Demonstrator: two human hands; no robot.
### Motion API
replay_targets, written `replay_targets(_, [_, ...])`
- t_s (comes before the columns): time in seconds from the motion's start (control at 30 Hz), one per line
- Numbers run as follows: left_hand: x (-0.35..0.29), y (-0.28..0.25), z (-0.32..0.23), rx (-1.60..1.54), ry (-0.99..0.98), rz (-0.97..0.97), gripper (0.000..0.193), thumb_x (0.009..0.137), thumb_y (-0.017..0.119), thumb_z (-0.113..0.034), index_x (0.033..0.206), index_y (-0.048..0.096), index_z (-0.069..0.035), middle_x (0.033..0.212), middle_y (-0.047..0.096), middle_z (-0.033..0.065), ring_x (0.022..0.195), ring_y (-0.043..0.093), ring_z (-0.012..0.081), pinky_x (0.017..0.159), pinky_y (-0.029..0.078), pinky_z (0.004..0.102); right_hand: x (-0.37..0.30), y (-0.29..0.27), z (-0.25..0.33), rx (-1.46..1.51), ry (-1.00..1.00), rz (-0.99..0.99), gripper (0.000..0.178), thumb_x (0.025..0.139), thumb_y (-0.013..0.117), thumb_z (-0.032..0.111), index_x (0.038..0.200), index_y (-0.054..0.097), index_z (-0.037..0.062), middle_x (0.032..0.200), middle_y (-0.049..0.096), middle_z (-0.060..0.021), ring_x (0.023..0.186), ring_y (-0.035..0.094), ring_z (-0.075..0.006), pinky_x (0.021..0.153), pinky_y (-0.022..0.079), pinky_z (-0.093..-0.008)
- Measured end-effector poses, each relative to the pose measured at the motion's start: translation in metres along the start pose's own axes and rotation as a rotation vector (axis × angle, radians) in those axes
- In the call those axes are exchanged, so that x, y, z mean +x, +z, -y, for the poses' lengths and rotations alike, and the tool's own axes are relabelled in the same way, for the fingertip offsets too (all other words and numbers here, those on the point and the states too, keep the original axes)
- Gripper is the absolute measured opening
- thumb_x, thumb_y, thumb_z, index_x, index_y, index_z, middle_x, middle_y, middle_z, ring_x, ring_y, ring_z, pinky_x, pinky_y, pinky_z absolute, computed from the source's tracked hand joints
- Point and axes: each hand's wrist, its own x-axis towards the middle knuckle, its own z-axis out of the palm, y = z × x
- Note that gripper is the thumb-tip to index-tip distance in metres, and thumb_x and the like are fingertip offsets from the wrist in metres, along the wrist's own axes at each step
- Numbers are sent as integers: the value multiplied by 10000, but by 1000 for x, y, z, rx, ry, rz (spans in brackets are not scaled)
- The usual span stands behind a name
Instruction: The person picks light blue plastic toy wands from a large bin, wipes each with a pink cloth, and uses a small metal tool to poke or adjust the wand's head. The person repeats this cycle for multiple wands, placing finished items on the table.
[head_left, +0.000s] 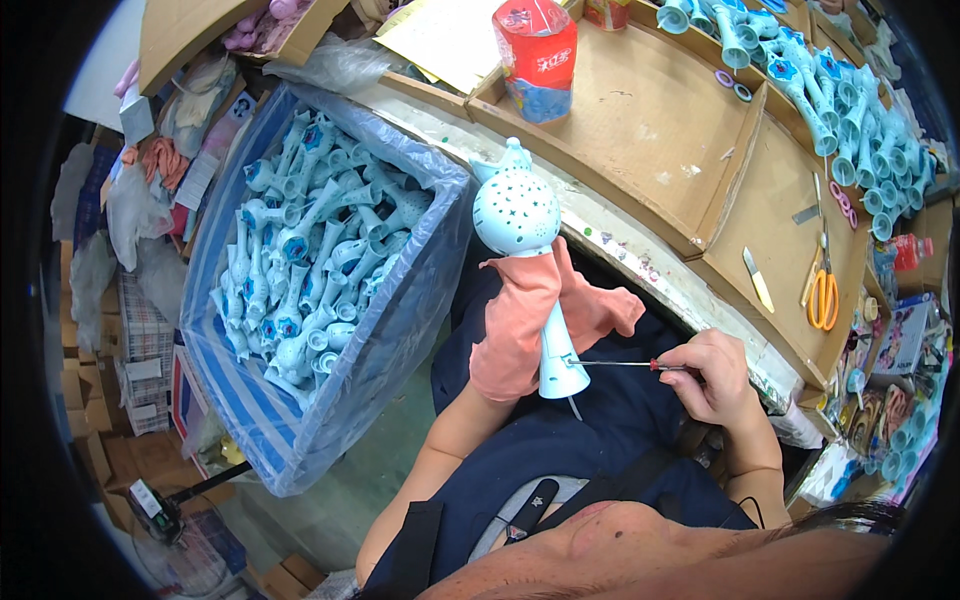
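Over your lap, beside the edge of the bench (640, 255), is a light blue toy (517, 210) with a round top full of little holes. The top points away from you, and the wide end of its stem is nearer to you. A peach cloth (515, 320) is wrapped around its middle. Your left arm (455, 440) goes up into the cloth, which hides your left hand, so I can't tell how those fingers are. Your right hand (712, 375) has its fingers pinched on the red handle of a screwdriver (625, 363). Its tip is at the stem, near the wide end. To your left, a big blue bin (240, 425) is full of blue toy parts (310, 240). Orange scissors (824, 300) lie on the right.
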Motion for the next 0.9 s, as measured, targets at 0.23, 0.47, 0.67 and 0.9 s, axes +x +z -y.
replay_targets(0.23, [2, -12, 10, 244, 108, 19, 542, 934, 670, -223, 1330, 408, 40, 820, 576, 122, 763, 580, 234, 810, 479, 313, 6, 4, 2, -50, -130, -19, 289, 751, 840, 123, 997, 692, 96, 723, 612, -30, 578, 598, -206, 498, 470, -321])
replay_targets(0.47, [-2, -8, -8, 364, -376, -6, 782, 766, 824, -132, 1334, 345, 113, 744, 617, 121, 667, 618, 240, 798, 510, 282, 7, 3, 0, -165, -117, 134, 261, 781, 816, 143, 1007, 700, 85, 683, 568, -31, 560, 580, -196, 488, 457, -323])
replay_targets(0.67, [-14, -29, 15, 368, -359, 4, 1050, 702, 880, -219, 1416, 204, 150, 893, 643, 165, 836, 656, 269, 976, 470, 315, -2, 22, -8, 86, 149, 48, 156, 897, 728, 152, 1009, 705, 46, 712, 623, -56, 584, 609, -196, 499, 466, -301])
replay_targets(0.9, [-16, -40, 47, 1042, -326, -68, 1392, 487, 869, -681, 1423, 256, 147, 1326, 421, 252, 1298, 395, 248, 1169, 228, 474, -12, 28, 2, 307, 663, 138, 170, 980, 647, 209, 1004, 705, 51, 768, 651, -85, 653, 640, -168, 559, 501, -279])
